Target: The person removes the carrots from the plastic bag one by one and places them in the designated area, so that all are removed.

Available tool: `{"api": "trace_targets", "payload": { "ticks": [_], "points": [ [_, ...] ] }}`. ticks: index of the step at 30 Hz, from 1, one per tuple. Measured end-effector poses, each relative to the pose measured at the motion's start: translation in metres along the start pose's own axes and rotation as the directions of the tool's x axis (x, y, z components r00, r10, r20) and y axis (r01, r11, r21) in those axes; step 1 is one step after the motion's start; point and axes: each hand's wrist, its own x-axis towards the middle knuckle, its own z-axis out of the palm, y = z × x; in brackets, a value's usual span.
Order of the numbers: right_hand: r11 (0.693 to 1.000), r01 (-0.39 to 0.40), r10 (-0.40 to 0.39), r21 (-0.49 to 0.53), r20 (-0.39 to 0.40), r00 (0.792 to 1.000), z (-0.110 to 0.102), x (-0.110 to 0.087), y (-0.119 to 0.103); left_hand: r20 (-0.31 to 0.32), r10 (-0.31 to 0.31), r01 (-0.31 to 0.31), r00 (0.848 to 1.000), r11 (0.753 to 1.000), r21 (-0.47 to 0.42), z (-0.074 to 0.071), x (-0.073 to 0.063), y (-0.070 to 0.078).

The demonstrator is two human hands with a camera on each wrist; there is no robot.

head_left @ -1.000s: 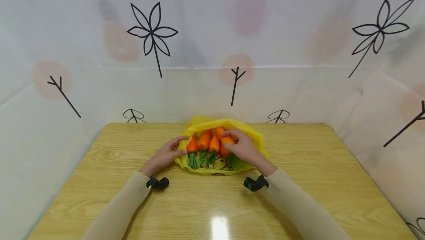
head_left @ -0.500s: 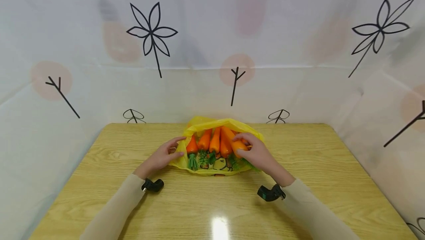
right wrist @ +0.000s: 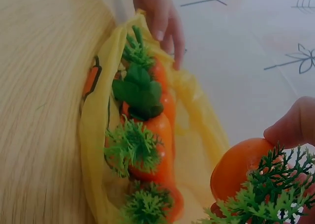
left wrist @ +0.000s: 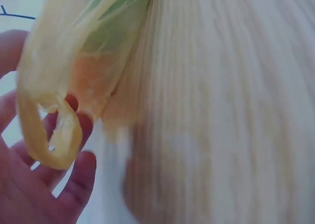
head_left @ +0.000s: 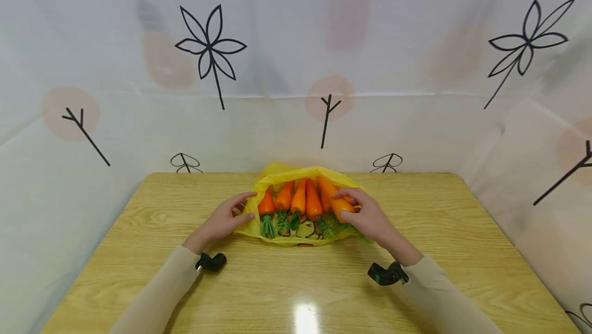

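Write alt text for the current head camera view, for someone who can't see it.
A person's right hand holds an orange carrot at the mouth of a yellow bag of leafy-topped carrots, the left hand at its opposite edge. The bag lies on a wooden table before a white backdrop with black plant drawings.

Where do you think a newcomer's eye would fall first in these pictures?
Probably on the bright orange carrots lying in the open yellow bag, toward the far edge of the wooden table. Next might come the right hand gripping another carrot at the bag's right side, and the left hand at its left edge.
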Motion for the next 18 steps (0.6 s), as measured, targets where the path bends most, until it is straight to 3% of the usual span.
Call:
{"api": "trace_targets", "payload": {
  "ticks": [8, 18],
  "points": [
    [1.0, -0.015, 0.015, -0.002, -0.013, 1.0, -0.009, -0.006, 0.003, -0.068, 0.062, -0.052, 0.996, 0.989, 0.14, -0.002, 0.005, 0.01],
    [0.999, -0.031, 0.031, 0.019, -0.012, 0.999, -0.015, -0.012, 0.0, -0.021, 0.001, 0.0, 1.0, 0.999, 0.052, 0.006, 0.008, 0.014]
  ]
}}
